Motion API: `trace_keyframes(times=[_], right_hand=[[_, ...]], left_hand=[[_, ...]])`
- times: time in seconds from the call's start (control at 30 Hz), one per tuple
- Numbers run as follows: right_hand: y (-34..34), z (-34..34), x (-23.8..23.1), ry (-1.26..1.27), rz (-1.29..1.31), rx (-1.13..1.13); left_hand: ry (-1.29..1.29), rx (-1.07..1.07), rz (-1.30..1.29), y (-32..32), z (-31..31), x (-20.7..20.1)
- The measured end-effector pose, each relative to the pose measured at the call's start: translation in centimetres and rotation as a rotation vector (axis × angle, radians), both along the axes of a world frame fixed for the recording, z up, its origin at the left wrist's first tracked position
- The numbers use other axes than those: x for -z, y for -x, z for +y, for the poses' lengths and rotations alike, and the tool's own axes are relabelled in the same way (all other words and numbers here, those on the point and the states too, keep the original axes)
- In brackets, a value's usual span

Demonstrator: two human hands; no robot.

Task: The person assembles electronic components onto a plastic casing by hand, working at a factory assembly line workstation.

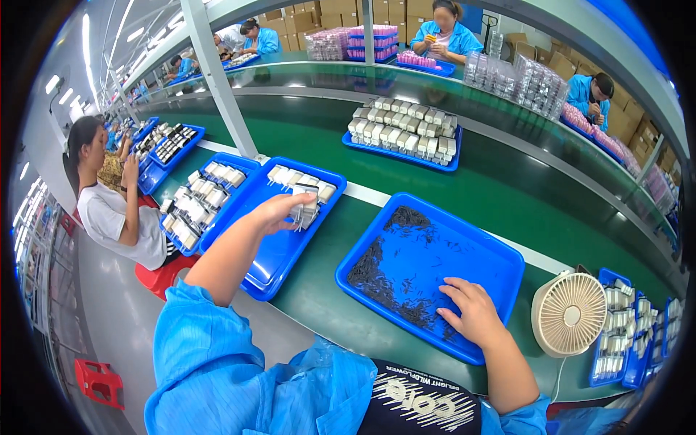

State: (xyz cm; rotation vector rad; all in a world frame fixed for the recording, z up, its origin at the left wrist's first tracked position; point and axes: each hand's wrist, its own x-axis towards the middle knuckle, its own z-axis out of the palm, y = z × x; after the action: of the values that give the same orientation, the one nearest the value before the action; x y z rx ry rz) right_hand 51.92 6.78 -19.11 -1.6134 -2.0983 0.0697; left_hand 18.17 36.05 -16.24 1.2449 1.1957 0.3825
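My left hand [274,213] is closed on a small cluster of white plug adapters [305,210] with metal prongs. It holds them over the right part of a blue tray [270,255], where more white adapters [293,178] stand in rows at the far end. To the right, my right hand [473,313] hovers at or just above the near right part of another blue tray [464,230]. Its fingers are apart, and nothing shows between them. Small black strip-like pieces [377,279] lie heaped along that tray's left side, with others scattered towards my fingertips.
A round beige fan [569,315] stands at the right, near blue trays of adapters [616,341]. Beyond, a loaded tray [402,132] rests on the green belt [304,123]. At left are another adapter tray [199,206], a seated person [119,210] and a metal post [221,80].
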Motion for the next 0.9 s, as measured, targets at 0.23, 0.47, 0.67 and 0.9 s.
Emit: trace_keyframes(times=[0.23, 0.47, 0.67, 0.9], right_hand=[[-0.2, 0.1, -0.1, 0.008, 0.008, 0.016], [-0.5, 0.3, -0.1, 0.026, 0.017, 0.015], [-0.7, -0.1, 0.5, 0.035, 0.024, 0.021], [-0.5, -0.4, 1.0, 0.052, 0.011, 0.008]], left_hand=[[-0.201, 0.068, 0.284, -0.3, -0.5, -0.6], [-0.416, 0.048, 0.342, 0.5, 1.5, 0.3], [-0.405, 0.208, 0.292, -0.4, 0.0, -1.5], [-0.634, 0.205, 0.483, -0.9, -2.0, 0.2]])
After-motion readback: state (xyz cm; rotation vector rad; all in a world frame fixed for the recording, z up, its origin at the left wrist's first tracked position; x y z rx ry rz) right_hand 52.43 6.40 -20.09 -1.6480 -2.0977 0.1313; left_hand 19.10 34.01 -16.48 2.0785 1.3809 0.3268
